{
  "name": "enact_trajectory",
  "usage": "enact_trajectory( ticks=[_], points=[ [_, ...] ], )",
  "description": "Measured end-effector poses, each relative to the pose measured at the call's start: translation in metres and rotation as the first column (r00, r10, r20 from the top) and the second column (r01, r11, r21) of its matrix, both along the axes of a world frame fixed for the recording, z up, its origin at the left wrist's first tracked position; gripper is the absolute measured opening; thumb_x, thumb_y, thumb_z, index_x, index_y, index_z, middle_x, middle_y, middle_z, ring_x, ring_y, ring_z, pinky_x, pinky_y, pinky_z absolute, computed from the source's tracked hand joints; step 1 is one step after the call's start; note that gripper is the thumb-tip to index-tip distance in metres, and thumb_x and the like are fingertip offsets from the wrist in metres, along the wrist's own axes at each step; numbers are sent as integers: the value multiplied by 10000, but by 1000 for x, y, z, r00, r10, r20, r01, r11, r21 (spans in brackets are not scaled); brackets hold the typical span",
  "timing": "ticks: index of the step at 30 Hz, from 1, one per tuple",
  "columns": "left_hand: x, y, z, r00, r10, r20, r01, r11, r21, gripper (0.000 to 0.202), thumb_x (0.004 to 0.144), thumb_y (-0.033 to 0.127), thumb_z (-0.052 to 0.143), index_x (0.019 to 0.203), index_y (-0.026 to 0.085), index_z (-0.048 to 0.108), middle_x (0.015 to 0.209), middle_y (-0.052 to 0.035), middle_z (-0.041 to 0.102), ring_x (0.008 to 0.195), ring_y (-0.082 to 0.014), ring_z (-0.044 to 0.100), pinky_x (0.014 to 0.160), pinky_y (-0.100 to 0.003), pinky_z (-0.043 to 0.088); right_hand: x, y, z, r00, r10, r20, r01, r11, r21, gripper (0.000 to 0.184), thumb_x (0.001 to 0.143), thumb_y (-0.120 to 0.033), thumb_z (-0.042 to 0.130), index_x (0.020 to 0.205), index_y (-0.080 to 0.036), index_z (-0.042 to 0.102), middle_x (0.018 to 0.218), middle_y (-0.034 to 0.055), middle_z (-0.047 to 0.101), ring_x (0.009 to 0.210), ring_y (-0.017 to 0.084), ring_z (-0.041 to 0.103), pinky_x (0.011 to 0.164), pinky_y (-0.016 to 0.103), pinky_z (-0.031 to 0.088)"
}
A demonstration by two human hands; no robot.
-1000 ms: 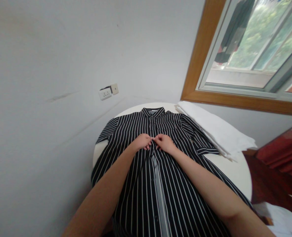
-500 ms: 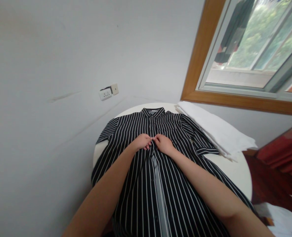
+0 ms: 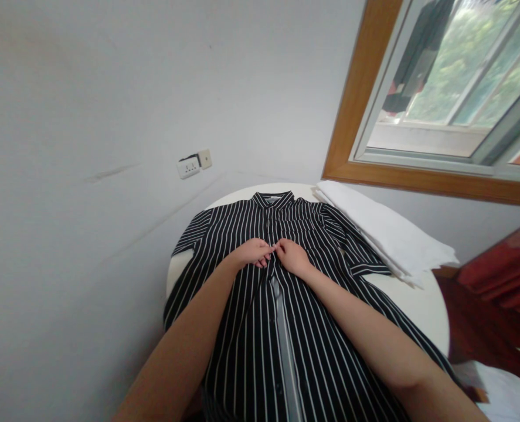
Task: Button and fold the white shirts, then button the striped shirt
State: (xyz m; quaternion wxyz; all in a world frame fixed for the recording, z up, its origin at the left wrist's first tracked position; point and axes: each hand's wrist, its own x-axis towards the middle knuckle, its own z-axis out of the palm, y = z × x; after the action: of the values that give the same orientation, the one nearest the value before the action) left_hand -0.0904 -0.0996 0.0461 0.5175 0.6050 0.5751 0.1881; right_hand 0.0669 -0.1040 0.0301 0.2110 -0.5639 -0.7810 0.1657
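Observation:
A black shirt with white stripes (image 3: 237, 228) lies face up, its collar at the far side and its short sleeves spread. At the middle of its front placket, my left hand (image 3: 255, 252) pinches the cloth with thumb and index finger. My right hand (image 3: 291, 256) closes on the placket just beside it, and the fingertips of both hands meet. Whatever button lies between them is hidden. Below the hands the front hangs apart, showing a grey strip of the inside, with small dark buttons along the edge. Above them the placket lies together up to the collar.
The shirt rests on a round white table (image 3: 422, 310) against a pale wall. Folded white cloth (image 3: 378, 228) lies at the table's right back edge. A wall socket (image 3: 189, 167) is behind, a wood-framed window (image 3: 345, 158) to the right. More white cloth (image 3: 506, 392) is at lower right.
My left index finger has stretched slightly further right toward the right fingertips. The right hand and the shirt stay almost where they were.

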Motion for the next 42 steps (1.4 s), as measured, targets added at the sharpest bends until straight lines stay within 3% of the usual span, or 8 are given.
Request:
enact_trajectory(
  ticks=[4,10,25,35,42],
  points=[
    [1,0,-2,999,24,-43,-23,1000,12,292,813,383,594,647,152,522,473,37,528,437,-73,520,462,-183,415,4,3,-2,996,46,-71,-49,998,-35,234,935,-289,458,858,-186,653,798,35,673,723,141,589,647,226,362],
    [6,-5,7,996,56,-68,-55,998,23,233,838,256,539,633,148,517,472,44,520,423,-63,504,456,-176,406,7,7,-6,981,81,-177,-93,994,-63,229,922,-289,485,778,-186,629,585,-26,584,582,110,542,589,204,343],
    [8,-5,6,991,70,-113,-65,996,54,275,871,250,512,614,150,512,434,43,497,386,-60,467,430,-176,394,6,4,-6,987,76,-143,-79,997,-11,172,895,-282,511,820,-186,632,722,0,637,637,112,541,590,207,330],
    [9,-5,7,991,67,-118,-61,996,58,294,879,258,493,602,158,499,415,52,486,380,-64,457,439,-182,391,2,1,2,998,65,16,-65,998,1,206,916,-300,479,881,-184,646,862,40,671,764,144,571,650,235,335],
    [7,-4,5,989,56,-140,-46,996,73,276,853,266,506,600,158,513,424,41,495,402,-79,484,471,-198,429,3,1,0,997,70,-9,-70,998,4,224,931,-310,464,839,-191,629,828,27,659,745,139,563,648,231,331]
  ],
)
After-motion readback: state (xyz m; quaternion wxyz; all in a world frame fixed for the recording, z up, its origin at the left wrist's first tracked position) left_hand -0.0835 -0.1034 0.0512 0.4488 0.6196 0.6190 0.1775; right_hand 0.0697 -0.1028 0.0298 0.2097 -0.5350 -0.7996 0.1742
